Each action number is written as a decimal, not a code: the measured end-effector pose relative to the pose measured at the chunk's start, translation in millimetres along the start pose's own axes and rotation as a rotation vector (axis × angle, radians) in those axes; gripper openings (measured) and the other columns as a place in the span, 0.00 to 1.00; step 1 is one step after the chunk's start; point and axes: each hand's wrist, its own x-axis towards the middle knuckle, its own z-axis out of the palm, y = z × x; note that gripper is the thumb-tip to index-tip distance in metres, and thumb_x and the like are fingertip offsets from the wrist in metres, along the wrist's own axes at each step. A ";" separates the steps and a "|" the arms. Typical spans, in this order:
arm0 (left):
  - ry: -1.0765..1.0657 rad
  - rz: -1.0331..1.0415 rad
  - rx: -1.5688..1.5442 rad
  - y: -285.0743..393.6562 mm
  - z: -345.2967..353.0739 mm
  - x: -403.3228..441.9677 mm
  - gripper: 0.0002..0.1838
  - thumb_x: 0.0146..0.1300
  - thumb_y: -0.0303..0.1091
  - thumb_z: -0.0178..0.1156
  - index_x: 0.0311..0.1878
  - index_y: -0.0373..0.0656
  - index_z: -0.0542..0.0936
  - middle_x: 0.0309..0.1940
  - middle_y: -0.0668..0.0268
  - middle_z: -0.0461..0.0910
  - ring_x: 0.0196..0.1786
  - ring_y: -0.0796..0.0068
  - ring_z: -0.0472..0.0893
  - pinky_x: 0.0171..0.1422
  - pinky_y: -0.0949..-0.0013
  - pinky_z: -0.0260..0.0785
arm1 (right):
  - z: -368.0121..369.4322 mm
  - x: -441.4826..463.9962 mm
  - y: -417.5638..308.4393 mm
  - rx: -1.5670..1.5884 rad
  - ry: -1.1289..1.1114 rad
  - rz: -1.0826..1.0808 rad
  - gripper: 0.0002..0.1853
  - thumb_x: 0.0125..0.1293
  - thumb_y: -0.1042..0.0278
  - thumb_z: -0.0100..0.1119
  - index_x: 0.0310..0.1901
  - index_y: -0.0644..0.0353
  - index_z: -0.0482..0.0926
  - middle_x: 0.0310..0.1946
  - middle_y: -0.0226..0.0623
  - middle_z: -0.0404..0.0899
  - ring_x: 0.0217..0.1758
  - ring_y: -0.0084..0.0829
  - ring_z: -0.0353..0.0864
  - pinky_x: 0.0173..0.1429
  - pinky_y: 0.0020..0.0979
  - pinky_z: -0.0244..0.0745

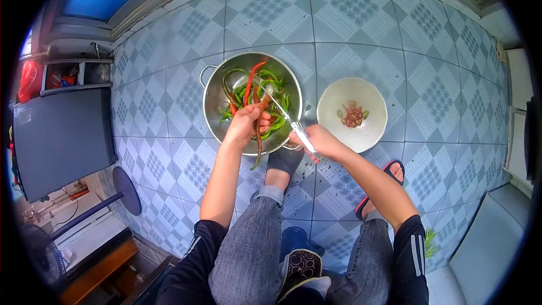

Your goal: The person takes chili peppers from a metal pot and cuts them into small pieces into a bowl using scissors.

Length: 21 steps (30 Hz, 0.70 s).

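Observation:
My left hand (246, 125) is closed around a dark reddish chili pepper (259, 146), its green end hanging down over the near rim of a steel pot (209, 87). In my right hand (319, 141) is a pair of white-handled scissors (300, 133). Their blades reach up and left over the pot, close to the fingertips of my left hand. Inside the pot lie several green chili peppers (273, 82) and a long red chili pepper (248, 87). The right fingers partly hide the scissor handles.
A white bowl (370, 91) with small reddish and green pieces (353, 116) stands right of the pot on the tiled floor (355, 17). My feet flank the bowl's near side, one in a dark sandal (361, 206). At left are a grey cabinet (65, 138) and a fan (48, 260).

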 end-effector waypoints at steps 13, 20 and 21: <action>-0.432 -0.162 0.071 -15.4 101.9 -31.1 0.14 0.66 0.30 0.45 0.53 0.36 0.68 0.36 0.66 0.74 0.38 0.78 0.76 0.49 0.65 0.74 | -41.1 -141.4 85.7 0.149 -0.034 -0.010 0.17 0.61 0.60 0.54 0.43 0.63 0.65 0.27 0.31 0.71 0.29 0.20 0.70 0.32 0.22 0.67; -0.560 -0.268 0.363 -35.0 151.0 -32.3 0.19 0.66 0.29 0.46 0.59 0.39 0.66 0.35 0.71 0.72 0.39 0.81 0.73 0.49 0.66 0.73 | -42.4 -172.5 111.5 0.071 0.009 -0.032 0.16 0.60 0.62 0.52 0.47 0.58 0.64 0.28 0.24 0.66 0.27 0.18 0.67 0.31 0.21 0.67; -0.564 -0.275 0.384 -33.5 154.7 -33.8 0.19 0.65 0.28 0.45 0.60 0.40 0.66 0.35 0.70 0.71 0.38 0.81 0.73 0.48 0.68 0.73 | -45.5 -172.1 114.1 0.071 -0.011 -0.053 0.15 0.61 0.63 0.51 0.46 0.59 0.64 0.26 0.24 0.67 0.27 0.17 0.68 0.30 0.20 0.66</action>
